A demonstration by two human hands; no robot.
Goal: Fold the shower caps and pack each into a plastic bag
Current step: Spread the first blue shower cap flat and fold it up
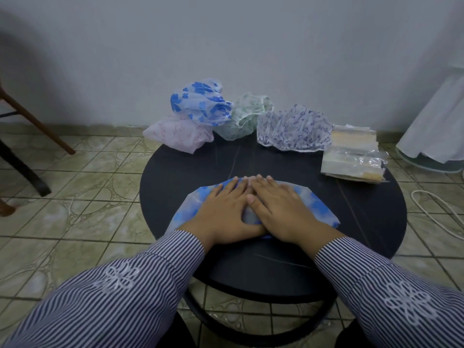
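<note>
A blue-flowered shower cap (315, 205) lies flattened into a half-round shape on the round black table (371, 222). My left hand (223, 209) and my right hand (278, 207) press flat on it side by side, fingers straight and touching at the middle. Along the table's far edge sit several loose caps: a pink one (177, 133), a blue-flowered one (200, 102), a green one (247, 116) and a white one with dark blue print (293, 129). A stack of clear plastic bags (354, 154) lies at the far right of the table.
The table stands close to a white wall on a tiled floor. A wooden chair leg (37, 121) and a dark base (22, 169) are at the left. A white cloth (437, 126) hangs at the right, with a white cable (437, 212) on the floor.
</note>
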